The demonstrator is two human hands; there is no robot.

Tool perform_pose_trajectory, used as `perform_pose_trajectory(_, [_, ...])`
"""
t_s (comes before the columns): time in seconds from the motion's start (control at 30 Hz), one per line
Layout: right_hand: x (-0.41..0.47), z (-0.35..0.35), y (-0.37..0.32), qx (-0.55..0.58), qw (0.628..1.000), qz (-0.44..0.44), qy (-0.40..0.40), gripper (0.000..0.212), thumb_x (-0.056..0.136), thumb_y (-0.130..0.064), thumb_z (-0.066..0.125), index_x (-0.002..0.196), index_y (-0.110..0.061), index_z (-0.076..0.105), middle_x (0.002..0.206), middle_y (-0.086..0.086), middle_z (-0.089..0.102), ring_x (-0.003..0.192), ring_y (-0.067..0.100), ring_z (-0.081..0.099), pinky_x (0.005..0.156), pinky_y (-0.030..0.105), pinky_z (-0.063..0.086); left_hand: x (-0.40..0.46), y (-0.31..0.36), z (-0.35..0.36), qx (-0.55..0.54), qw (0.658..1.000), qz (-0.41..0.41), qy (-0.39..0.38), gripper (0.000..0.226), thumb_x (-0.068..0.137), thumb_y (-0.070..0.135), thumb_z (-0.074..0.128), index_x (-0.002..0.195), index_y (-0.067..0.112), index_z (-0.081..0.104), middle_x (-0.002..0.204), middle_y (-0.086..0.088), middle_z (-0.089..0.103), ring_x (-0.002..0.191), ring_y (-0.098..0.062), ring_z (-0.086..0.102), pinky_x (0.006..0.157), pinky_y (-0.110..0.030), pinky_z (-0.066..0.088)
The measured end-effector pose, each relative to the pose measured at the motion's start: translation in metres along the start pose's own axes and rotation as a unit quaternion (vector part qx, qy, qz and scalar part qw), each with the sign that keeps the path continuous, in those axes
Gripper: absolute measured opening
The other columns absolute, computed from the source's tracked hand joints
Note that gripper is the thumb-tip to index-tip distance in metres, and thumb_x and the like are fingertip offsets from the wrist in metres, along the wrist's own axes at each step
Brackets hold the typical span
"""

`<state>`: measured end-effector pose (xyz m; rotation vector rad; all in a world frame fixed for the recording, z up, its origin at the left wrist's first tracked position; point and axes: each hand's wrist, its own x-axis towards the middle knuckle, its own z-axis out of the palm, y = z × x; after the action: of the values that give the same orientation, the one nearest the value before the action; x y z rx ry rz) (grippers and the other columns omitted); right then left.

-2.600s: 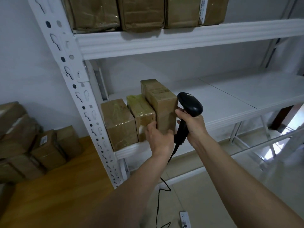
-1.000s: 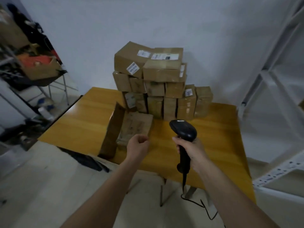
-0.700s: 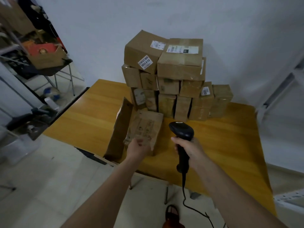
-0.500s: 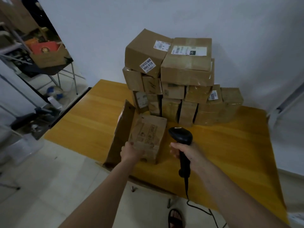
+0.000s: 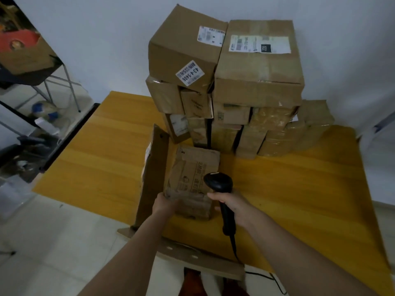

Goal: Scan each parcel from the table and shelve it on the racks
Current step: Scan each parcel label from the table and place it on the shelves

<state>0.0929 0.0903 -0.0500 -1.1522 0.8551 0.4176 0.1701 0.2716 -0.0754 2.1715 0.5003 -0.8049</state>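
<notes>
One worn parcel (image 5: pixel 192 180) at the table's (image 5: pixel 299 199) 6 o'clock edge is now gripped by the left hand (image 5: pixel 164 205), newly arrived there, while the scanner (image 5: pixel 220 189) is clenched in the right hand (image 5: pixel 233 208), so scanning is judged imminent.

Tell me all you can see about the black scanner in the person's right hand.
The scanner is a black, plastic-looking handheld type with a rounded head and a slim handle. A thin black cable hangs from the handle's bottom end. The right hand grips the handle, holding it upright above the table's near edge, its head in front of the worn cardboard parcel.
</notes>
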Motion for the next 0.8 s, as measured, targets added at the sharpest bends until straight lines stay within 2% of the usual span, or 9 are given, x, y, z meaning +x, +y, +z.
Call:
perform_pose_trajectory(0.1, [0.006, 0.011, 0.000, -0.016, 1.000, 0.012, 0.008, 0.066, 0.075, -0.026, 0.083, 0.134, -0.017, 0.055, 0.136, 0.005, 0.053, 0.123, 0.028, 0.050, 0.109, 0.047, 0.038, 0.016, -0.004, -0.003, -0.034, 0.999, -0.011, -0.019, 0.066, 0.082, 0.031, 0.075, 0.135, 0.003, 0.046, 0.129, -0.016, 0.057, 0.116, -0.032, 0.056, 0.096, -0.042, 0.049])
perform_pose_trajectory(0.17, [0.010, 0.014, 0.001, -0.027, 0.999, 0.011, 0.013, 0.062, 0.076, -0.029, 0.082, 0.131, -0.019, 0.056, 0.136, 0.004, 0.053, 0.125, 0.028, 0.047, 0.108, 0.045, 0.037, 0.022, -0.009, -0.005, -0.060, 0.998, -0.005, -0.032, 0.069, 0.079, 0.033, 0.078, 0.134, 0.008, 0.043, 0.125, -0.013, 0.056, 0.112, -0.030, 0.056, 0.090, -0.038, 0.049])
perform_pose_trajectory(0.23, [0.011, 0.012, 0.002, -0.030, 0.999, 0.007, 0.026, 0.059, 0.077, -0.030, 0.081, 0.131, -0.020, 0.056, 0.135, 0.002, 0.053, 0.125, 0.027, 0.047, 0.106, 0.044, 0.037, 0.024, -0.015, -0.005, -0.094, 0.994, 0.006, -0.055, 0.068, 0.076, 0.034, 0.080, 0.127, 0.015, 0.040, 0.118, -0.009, 0.054, 0.105, -0.027, 0.055, 0.090, -0.040, 0.049])
perform_pose_trajectory(0.4, [0.007, -0.005, 0.000, -0.016, 0.997, 0.005, 0.075, 0.062, 0.078, -0.031, 0.079, 0.133, -0.016, 0.056, 0.135, 0.004, 0.054, 0.126, 0.029, 0.047, 0.106, 0.047, 0.037, 0.019, -0.014, -0.004, -0.140, 0.983, 0.009, -0.120, 0.046, 0.073, 0.029, 0.083, 0.097, 0.014, 0.046, 0.113, -0.017, 0.059, 0.100, -0.033, 0.061, 0.092, -0.055, 0.051])
perform_pose_trajectory(0.5, [-0.001, -0.017, 0.001, -0.024, 0.996, 0.009, 0.081, 0.047, 0.081, -0.029, 0.078, 0.122, -0.013, 0.063, 0.120, 0.005, 0.057, 0.126, 0.034, 0.048, 0.106, 0.051, 0.037, 0.011, -0.005, -0.009, -0.153, 0.976, 0.031, -0.151, 0.053, 0.074, 0.025, 0.083, 0.109, 0.019, 0.044, 0.114, -0.011, 0.057, 0.096, -0.028, 0.062, 0.075, -0.042, 0.056])
perform_pose_trajectory(0.53, [-0.004, -0.022, 0.003, -0.019, 0.996, 0.004, 0.083, 0.043, 0.081, -0.028, 0.077, 0.119, -0.013, 0.063, 0.119, 0.004, 0.057, 0.127, 0.034, 0.047, 0.107, 0.052, 0.036, 0.008, -0.002, -0.011, -0.156, 0.974, 0.056, -0.155, 0.064, 0.073, 0.023, 0.083, 0.120, 0.022, 0.039, 0.114, -0.005, 0.054, 0.097, -0.024, 0.061, 0.071, -0.034, 0.056])
perform_pose_trajectory(0.6, [-0.009, -0.032, 0.007, 0.021, 0.995, -0.019, 0.099, 0.051, 0.083, -0.024, 0.077, 0.129, -0.012, 0.058, 0.129, 0.004, 0.054, 0.128, 0.032, 0.046, 0.108, 0.053, 0.036, -0.001, 0.006, -0.015, -0.142, 0.970, 0.127, -0.152, 0.088, 0.072, 0.020, 0.085, 0.138, 0.028, 0.029, 0.116, 0.005, 0.050, 0.101, -0.015, 0.057, 0.069, -0.024, 0.056])
perform_pose_trajectory(0.7, [-0.018, -0.043, 0.009, 0.111, 0.983, -0.072, 0.128, 0.055, 0.083, -0.014, 0.075, 0.134, -0.010, 0.053, 0.134, 0.005, 0.055, 0.125, 0.030, 0.052, 0.103, 0.050, 0.043, -0.016, 0.023, -0.013, 0.007, 0.959, 0.278, -0.057, 0.100, 0.066, 0.027, 0.088, 0.146, 0.020, 0.029, 0.127, 0.007, 0.047, 0.116, -0.012, 0.047, 0.093, -0.036, 0.052])
perform_pose_trajectory(0.8, [-0.026, -0.049, 0.010, 0.171, 0.966, -0.118, 0.157, 0.042, 0.084, -0.010, 0.073, 0.124, -0.013, 0.061, 0.127, 0.007, 0.063, 0.115, 0.027, 0.061, 0.096, 0.048, 0.050, -0.029, 0.040, -0.003, 0.209, 0.885, 0.405, 0.094, 0.094, 0.064, 0.036, 0.084, 0.143, 0.019, 0.036, 0.127, 0.003, 0.050, 0.120, -0.017, 0.047, 0.101, -0.040, 0.044])
